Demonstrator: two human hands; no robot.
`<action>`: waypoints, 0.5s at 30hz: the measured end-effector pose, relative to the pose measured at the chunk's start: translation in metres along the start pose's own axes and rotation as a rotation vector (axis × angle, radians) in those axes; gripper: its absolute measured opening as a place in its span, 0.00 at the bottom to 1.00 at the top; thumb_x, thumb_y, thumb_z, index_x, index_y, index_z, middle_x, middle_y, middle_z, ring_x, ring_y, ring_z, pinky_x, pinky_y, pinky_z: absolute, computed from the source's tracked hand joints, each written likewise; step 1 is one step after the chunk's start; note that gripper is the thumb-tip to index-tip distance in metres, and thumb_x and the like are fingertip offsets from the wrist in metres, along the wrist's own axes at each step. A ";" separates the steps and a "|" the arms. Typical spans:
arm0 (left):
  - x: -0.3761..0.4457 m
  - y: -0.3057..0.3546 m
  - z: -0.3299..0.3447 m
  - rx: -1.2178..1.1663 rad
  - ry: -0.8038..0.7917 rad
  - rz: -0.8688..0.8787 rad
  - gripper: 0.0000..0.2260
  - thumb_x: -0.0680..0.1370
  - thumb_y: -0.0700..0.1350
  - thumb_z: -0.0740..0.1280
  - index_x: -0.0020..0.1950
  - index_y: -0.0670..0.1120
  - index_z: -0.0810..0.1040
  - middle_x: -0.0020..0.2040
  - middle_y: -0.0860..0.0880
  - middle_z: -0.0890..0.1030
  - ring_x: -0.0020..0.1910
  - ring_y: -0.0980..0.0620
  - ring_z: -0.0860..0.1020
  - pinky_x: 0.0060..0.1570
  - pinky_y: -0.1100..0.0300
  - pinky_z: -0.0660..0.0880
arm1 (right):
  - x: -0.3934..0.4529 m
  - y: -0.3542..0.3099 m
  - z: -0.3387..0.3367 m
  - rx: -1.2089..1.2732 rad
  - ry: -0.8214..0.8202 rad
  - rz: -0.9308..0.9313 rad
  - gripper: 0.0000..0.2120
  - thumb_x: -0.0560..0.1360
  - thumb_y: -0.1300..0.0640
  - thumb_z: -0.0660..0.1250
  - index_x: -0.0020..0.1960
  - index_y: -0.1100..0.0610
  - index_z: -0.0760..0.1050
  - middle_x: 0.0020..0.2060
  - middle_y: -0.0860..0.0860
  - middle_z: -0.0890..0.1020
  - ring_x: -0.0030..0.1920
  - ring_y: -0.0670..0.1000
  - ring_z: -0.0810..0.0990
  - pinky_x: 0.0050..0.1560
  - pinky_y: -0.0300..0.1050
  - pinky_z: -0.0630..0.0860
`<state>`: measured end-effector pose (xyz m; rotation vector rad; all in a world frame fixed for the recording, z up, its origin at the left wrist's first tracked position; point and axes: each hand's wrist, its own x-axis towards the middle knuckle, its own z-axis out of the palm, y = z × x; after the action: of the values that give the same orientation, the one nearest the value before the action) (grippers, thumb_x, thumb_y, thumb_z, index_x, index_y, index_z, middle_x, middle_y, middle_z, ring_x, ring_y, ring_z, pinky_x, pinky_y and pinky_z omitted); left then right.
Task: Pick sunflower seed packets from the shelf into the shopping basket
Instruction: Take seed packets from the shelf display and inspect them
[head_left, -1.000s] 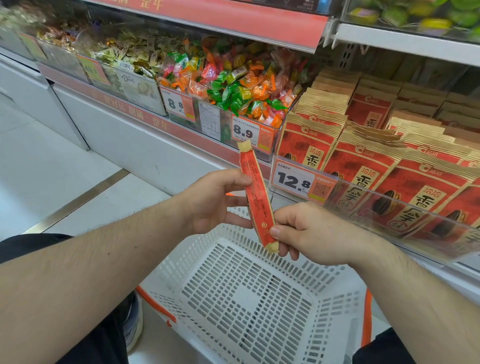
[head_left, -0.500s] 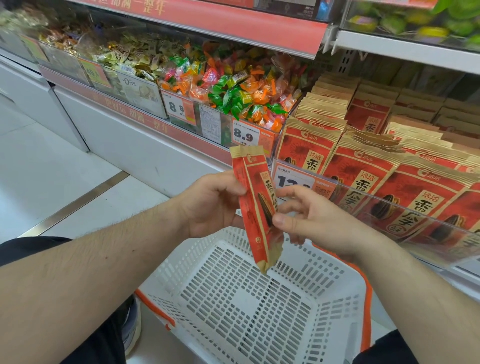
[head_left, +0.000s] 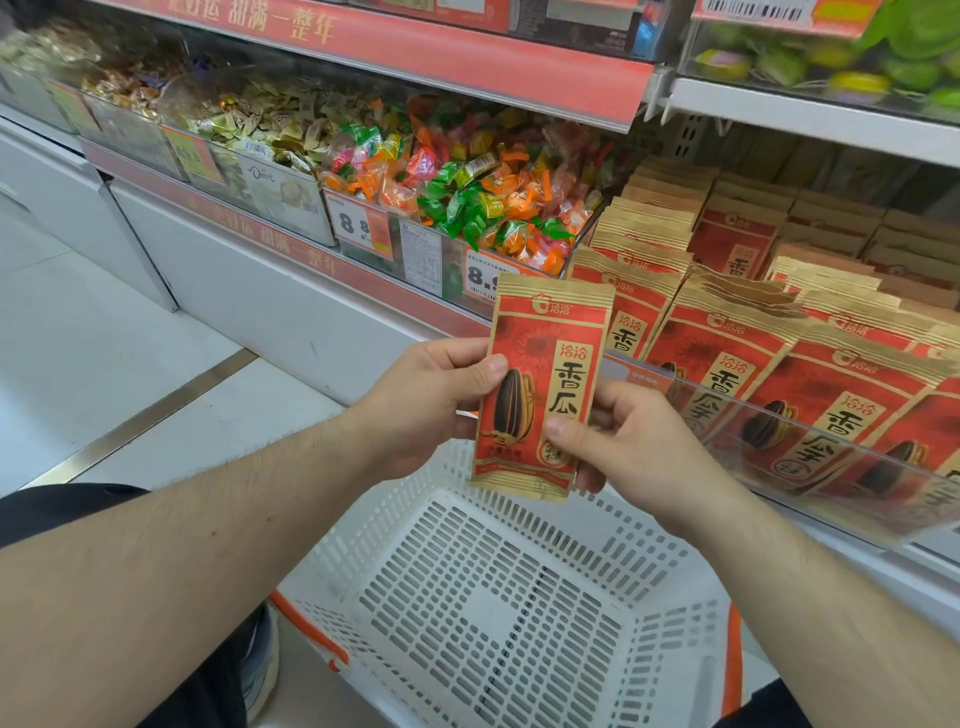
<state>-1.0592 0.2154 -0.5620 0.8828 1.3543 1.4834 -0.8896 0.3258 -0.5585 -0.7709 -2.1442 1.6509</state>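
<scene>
Both hands, left (head_left: 415, 400) and right (head_left: 631, 447), pinch one upright seed packet (head_left: 545, 384) by its sides above the white basket (head_left: 498, 613), beside the shelf (head_left: 779, 364) of packets.

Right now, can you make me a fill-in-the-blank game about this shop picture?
1. Both hands, left hand and right hand, hold one red ____ packet.
2. Below the packet waits a white ____ with nothing inside.
3. The wrapped candies lie to the ____ of the shelf packets.

Missing words: sunflower seed; basket; left
</scene>
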 end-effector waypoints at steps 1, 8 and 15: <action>0.000 0.000 0.000 -0.009 0.001 -0.010 0.12 0.75 0.48 0.66 0.54 0.47 0.84 0.49 0.44 0.86 0.45 0.46 0.84 0.46 0.49 0.83 | 0.000 0.000 -0.002 0.013 0.035 -0.016 0.06 0.77 0.58 0.70 0.54 0.54 0.80 0.37 0.51 0.84 0.27 0.47 0.76 0.29 0.41 0.72; 0.000 0.001 0.005 0.012 -0.037 -0.054 0.12 0.74 0.49 0.66 0.53 0.49 0.86 0.50 0.44 0.86 0.46 0.47 0.84 0.46 0.52 0.81 | -0.001 -0.003 -0.010 0.010 0.105 -0.028 0.04 0.77 0.61 0.70 0.51 0.55 0.81 0.33 0.49 0.82 0.27 0.48 0.76 0.31 0.43 0.73; -0.004 0.011 0.022 0.124 -0.087 -0.049 0.11 0.80 0.47 0.64 0.56 0.48 0.84 0.48 0.45 0.86 0.44 0.50 0.83 0.43 0.55 0.81 | -0.023 -0.011 -0.014 0.124 0.190 0.047 0.02 0.78 0.62 0.68 0.48 0.57 0.79 0.34 0.56 0.82 0.28 0.50 0.76 0.29 0.44 0.73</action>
<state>-1.0389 0.2194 -0.5474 0.9744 1.4051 1.3194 -0.8656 0.3205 -0.5426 -0.9069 -1.8897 1.6444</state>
